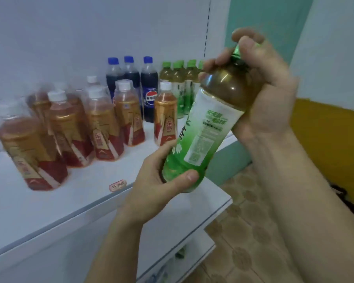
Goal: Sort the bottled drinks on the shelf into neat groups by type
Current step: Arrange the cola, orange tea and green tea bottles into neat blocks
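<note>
A green tea bottle (204, 129) with a green-and-white label is held tilted in front of the white shelf (74, 203). My left hand (161, 180) grips its base from below. My right hand (259, 86) wraps its neck and covers the green cap. On the shelf, several orange tea bottles (102, 123) with white caps stand at the left and middle. Three dark cola bottles (149, 88) with blue caps stand behind them. Several green tea bottles (180, 82) stand at the back right, partly hidden by the held bottle.
A small price tag (117, 185) sits on the shelf's front edge. A lower shelf (184, 240) juts out beneath. Patterned floor tiles (247, 231) lie to the right, with a teal wall (259, 23) and a yellow panel (327, 135) beyond.
</note>
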The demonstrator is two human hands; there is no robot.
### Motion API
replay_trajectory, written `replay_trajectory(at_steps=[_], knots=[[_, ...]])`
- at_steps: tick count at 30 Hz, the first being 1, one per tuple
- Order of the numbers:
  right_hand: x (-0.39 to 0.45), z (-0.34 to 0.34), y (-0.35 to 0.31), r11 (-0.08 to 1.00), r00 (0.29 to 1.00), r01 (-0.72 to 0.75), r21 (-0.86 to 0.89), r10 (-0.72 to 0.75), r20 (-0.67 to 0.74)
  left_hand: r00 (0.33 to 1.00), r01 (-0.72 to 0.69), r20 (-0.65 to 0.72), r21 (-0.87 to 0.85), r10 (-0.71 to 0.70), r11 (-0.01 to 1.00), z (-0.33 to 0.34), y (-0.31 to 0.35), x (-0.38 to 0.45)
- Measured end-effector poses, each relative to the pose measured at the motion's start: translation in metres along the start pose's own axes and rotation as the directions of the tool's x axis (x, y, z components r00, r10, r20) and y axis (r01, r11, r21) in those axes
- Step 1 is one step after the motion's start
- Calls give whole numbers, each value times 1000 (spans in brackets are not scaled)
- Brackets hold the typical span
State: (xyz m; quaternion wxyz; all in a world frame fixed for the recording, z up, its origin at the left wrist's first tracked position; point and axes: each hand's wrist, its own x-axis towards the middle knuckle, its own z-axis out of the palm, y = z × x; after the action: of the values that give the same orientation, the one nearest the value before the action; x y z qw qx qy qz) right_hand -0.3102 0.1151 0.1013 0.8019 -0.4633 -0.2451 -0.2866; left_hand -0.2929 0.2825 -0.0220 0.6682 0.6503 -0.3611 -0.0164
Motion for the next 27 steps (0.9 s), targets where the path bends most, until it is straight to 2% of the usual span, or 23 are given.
replay_trajectory(at_steps=[2, 3, 5, 8, 11, 13, 15, 17, 20, 23, 25, 27], knots=[[25, -29, -4, 974, 999, -19, -227, 25, 26, 996, -35, -74, 81, 41, 996, 33, -9, 25], [39, -42, -3, 917, 997, -27, -397, 51, 50, 992, -38, -117, 130, 53, 991, 47, -16, 39], [69, -64, -1, 739, 981, -27, -673, 150, 125, 970, -19, -233, 201, 66, 979, 69, -31, 69], [117, -90, -2, 500, 951, 134, -856, 179, 253, 919, 35, -386, 265, 73, 964, 83, -49, 120], [162, -108, 0, 347, 932, 231, -909, 190, 309, 905, 107, -423, 316, 39, 943, 83, -70, 163], [188, -118, 8, 290, 887, 271, -918, 296, 355, 918, 123, -396, 263, -9, 957, 80, -83, 184], [211, -130, 16, 298, 823, 261, -918, 428, 374, 920, 151, -385, 181, -72, 972, 76, -93, 202], [232, -143, 28, 317, 769, 276, -907, 493, 406, 910, 195, -399, 171, -113, 966, 69, -101, 217], [253, -151, 53, 326, 729, 360, -874, 487, 482, 888, 253, -440, 232, -131, 939, 57, -114, 238], [274, -148, 84, 263, 697, 452, -852, 492, 522, 842, 325, -521, 283, -140, 902, 47, -122, 254], [283, -144, 102, 207, 648, 531, -822, 526, 551, 801, 375, -577, 273, -161, 886, 42, -128, 261], [291, -140, 118, 196, 585, 599, -776, 556, 591, 748, 413, -636, 221, -190, 884, 36, -134, 267]])
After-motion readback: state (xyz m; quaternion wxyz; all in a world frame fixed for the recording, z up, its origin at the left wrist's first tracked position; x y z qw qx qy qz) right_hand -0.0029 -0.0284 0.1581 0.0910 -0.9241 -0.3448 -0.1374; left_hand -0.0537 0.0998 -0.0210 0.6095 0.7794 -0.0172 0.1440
